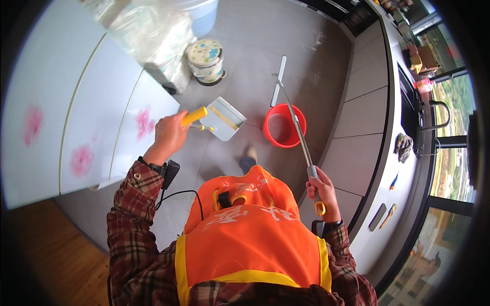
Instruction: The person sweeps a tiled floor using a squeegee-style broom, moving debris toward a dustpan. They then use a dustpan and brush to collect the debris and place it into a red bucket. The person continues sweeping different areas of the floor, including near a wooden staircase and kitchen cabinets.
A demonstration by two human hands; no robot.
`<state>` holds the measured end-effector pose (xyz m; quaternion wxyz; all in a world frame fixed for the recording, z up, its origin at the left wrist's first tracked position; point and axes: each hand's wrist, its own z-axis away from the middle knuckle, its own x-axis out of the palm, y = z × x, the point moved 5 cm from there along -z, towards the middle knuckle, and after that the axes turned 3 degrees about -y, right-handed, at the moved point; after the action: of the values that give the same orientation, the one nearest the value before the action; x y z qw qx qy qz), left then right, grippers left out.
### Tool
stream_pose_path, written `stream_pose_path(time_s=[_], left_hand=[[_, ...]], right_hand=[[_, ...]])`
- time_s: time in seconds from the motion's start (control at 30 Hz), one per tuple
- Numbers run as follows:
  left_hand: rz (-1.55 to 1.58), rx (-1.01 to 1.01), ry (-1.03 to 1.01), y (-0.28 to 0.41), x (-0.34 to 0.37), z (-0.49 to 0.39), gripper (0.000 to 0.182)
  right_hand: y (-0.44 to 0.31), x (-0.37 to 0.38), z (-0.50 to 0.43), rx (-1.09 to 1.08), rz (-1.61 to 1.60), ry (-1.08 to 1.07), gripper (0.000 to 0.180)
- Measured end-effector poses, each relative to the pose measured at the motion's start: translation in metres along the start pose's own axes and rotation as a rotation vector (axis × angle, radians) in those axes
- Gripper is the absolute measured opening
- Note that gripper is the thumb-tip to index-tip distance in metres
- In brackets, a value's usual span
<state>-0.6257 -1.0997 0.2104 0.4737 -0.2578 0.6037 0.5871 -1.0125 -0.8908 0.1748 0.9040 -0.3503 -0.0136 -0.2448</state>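
My left hand (pixel 168 134) is closed around the yellow-ended handle (pixel 194 116) of a long-handled dustpan. Its pale grey pan (pixel 222 120), with a yellow toothed strip, is low over the floor; whether it touches cannot be told. In my right hand (pixel 323 191) is the grey grip of a floor squeegee with a metal pole (pixel 302 143). The squeegee's long head (pixel 281 72) lies on the grey tiles, with a little debris beside it. Below the pole stands a red bucket (pixel 270 138) holding cloudy liquid, partly hidden by the pole.
A flowered pedal bin (pixel 206 65) stands ahead, beside plastic-wrapped goods (pixel 153 34) and a blue tub (pixel 203 17). White glossy panels with pink flowers (pixel 92 114) flank my left. Along the right runs a counter (pixel 383 191) with a sink (pixel 407 103), faucet (pixel 444 111) and cloth (pixel 404 147).
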Motion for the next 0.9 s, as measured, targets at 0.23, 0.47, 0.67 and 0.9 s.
stream_pose_path(time_s=[0.23,0.47,0.67,0.9], left_hand=[[-0.064,0.089,-0.034,0.034,0.027,-0.181,0.025],[-0.102,0.193,-0.138,0.089,0.054,-0.338,0.021],[-0.058,0.346,-0.203,0.114,0.098,-0.441,0.024],[-0.129,0.447,-0.248,0.13,0.134,-0.542,0.029]], right_hand=[[-0.08,-0.021,-0.156,-0.133,0.351,0.03,0.057],[-0.156,-0.056,-0.303,-0.083,0.529,0.251,0.058],[-0.187,-0.084,-0.377,-0.034,0.667,0.421,0.059],[-0.193,-0.082,-0.437,0.059,0.613,0.518,0.061]])
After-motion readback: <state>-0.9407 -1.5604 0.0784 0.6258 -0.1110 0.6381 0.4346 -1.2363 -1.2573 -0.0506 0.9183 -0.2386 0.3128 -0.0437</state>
